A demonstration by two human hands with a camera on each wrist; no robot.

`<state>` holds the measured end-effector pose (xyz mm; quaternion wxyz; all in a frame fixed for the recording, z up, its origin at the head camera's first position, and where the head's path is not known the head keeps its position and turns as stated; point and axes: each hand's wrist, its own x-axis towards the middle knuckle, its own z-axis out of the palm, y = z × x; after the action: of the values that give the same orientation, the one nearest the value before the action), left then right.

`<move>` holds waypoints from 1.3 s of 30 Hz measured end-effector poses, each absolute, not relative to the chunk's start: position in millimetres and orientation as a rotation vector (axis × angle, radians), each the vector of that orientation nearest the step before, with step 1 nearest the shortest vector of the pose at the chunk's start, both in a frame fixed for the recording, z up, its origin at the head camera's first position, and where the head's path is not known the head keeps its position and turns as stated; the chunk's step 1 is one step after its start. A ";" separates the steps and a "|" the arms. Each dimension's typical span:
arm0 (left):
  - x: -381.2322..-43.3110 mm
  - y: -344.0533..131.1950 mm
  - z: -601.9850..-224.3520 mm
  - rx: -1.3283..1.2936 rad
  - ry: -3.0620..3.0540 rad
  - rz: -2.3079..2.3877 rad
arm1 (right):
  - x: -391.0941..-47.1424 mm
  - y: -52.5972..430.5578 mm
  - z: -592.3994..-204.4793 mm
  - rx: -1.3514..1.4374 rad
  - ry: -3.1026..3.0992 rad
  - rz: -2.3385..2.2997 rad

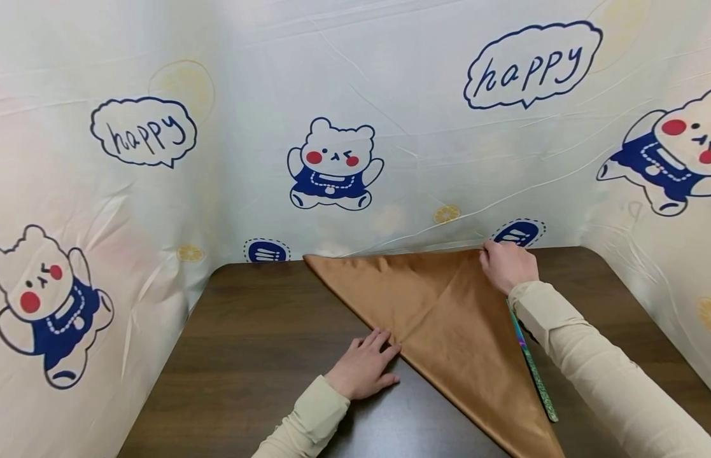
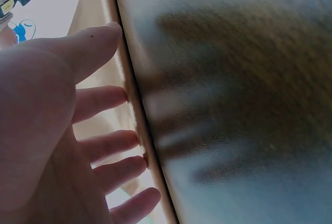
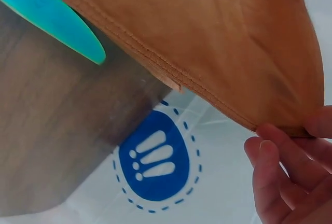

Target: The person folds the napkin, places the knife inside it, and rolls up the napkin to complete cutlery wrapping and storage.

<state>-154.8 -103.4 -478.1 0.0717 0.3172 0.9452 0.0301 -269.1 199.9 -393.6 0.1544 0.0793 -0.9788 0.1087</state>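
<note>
A brown satin cloth (image 1: 441, 318) lies folded into a triangle on the dark wooden table. Its long folded edge runs from the far left toward the near right. My right hand (image 1: 508, 266) pinches the cloth's far right corner at the table's back edge; the right wrist view shows the thumb and fingers of this hand (image 3: 295, 167) on the hemmed tip. With fingers extended, my left hand (image 1: 363, 369) touches the middle of the folded edge. In the left wrist view the fingertips of this hand (image 2: 106, 154) lie along that edge.
A long, slim, flat tool (image 1: 535, 369) with a rounded iridescent teal end and a green patterned part lies beside the cloth's right edge, partly covered. A printed curtain (image 1: 412, 140) with bears and "happy" bubbles hangs around the back and sides of the table (image 1: 246, 331).
</note>
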 end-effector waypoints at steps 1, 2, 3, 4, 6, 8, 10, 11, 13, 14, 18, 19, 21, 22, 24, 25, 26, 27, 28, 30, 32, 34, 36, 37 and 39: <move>-154.9 -103.4 -477.7 0.950 2.836 0.093 | -269.6 199.8 -396.1 0.227 -2.817 0.318; -154.9 -103.3 -477.4 0.947 2.832 0.096 | -270.3 199.7 -398.8 0.226 -2.828 0.325; -154.8 -103.2 -477.3 0.947 2.832 0.102 | -270.9 199.6 -401.5 0.224 -2.838 0.334; -154.7 -103.0 -477.0 0.947 2.833 0.101 | -271.5 199.5 -404.4 0.223 -2.847 0.344; -154.3 -102.5 -476.4 0.950 2.839 0.095 | -273.1 199.9 -409.8 0.214 -2.870 0.365; -154.0 -102.1 -476.5 0.949 2.844 0.091 | -274.1 199.8 -414.3 0.210 -2.889 0.383; -153.8 -101.5 -476.4 0.945 2.842 0.087 | -274.9 200.1 -417.8 0.212 -2.909 0.401; -153.9 -101.2 -476.4 0.941 2.838 0.091 | -275.5 200.6 -419.5 0.216 -2.917 0.410; -154.2 -100.8 -476.4 0.936 2.831 0.092 | -276.3 200.9 -421.8 0.222 -2.934 0.431; -154.1 -100.6 -476.2 0.935 2.828 0.091 | -276.8 201.0 -422.5 0.224 -2.941 0.448; -154.6 -100.7 -475.5 0.937 2.827 0.083 | -280.1 202.5 -424.2 0.205 -2.982 0.526; -154.7 -100.8 -475.1 0.937 2.827 0.083 | -281.2 203.0 -424.5 0.197 -2.992 0.548; -154.4 -100.7 -474.8 0.939 2.827 0.088 | -283.3 204.8 -426.1 0.181 -3.020 0.593; -154.3 -100.6 -474.6 0.939 2.827 0.089 | -284.0 205.4 -426.8 0.173 -3.034 0.618; -154.2 -100.6 -474.3 0.941 2.825 0.092 | -286.2 207.5 -429.6 0.157 -3.068 0.665; -154.2 -100.6 -474.1 0.942 2.823 0.093 | -287.3 208.8 -431.2 0.151 -3.085 0.691; -154.1 -100.5 -473.9 0.943 2.823 0.091 | -288.4 210.2 -432.9 0.157 -3.104 0.706; -154.0 -100.5 -473.7 0.943 2.823 0.090 | -289.3 211.2 -434.3 0.165 -3.122 0.717; -153.9 -100.6 -473.4 0.942 2.823 0.089 | -290.1 212.1 -435.7 0.174 -3.142 0.726; -153.5 -100.7 -473.1 0.940 2.824 0.093 | -292.0 214.4 -439.2 0.203 -3.171 0.728; -153.2 -100.8 -473.0 0.938 2.825 0.093 | -293.0 216.3 -441.7 0.233 -3.190 0.725; -153.0 -100.8 -473.1 0.935 2.826 0.095 | -293.4 218.1 -443.8 0.261 -3.196 0.723; -153.2 -100.7 -473.8 0.934 2.825 0.091 | -293.1 220.0 -444.6 0.297 -3.193 0.736; -153.4 -100.7 -474.3 0.933 2.824 0.089 | -292.6 220.7 -444.7 0.320 -3.186 0.747; -154.2 -100.7 -475.3 0.933 2.821 0.086 | -291.8 222.0 -444.9 0.367 -3.174 0.764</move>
<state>-154.2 -100.7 -475.3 0.0842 0.3127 0.9457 0.0289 -291.8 222.0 -444.9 -0.0718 0.1115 -0.9636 0.2321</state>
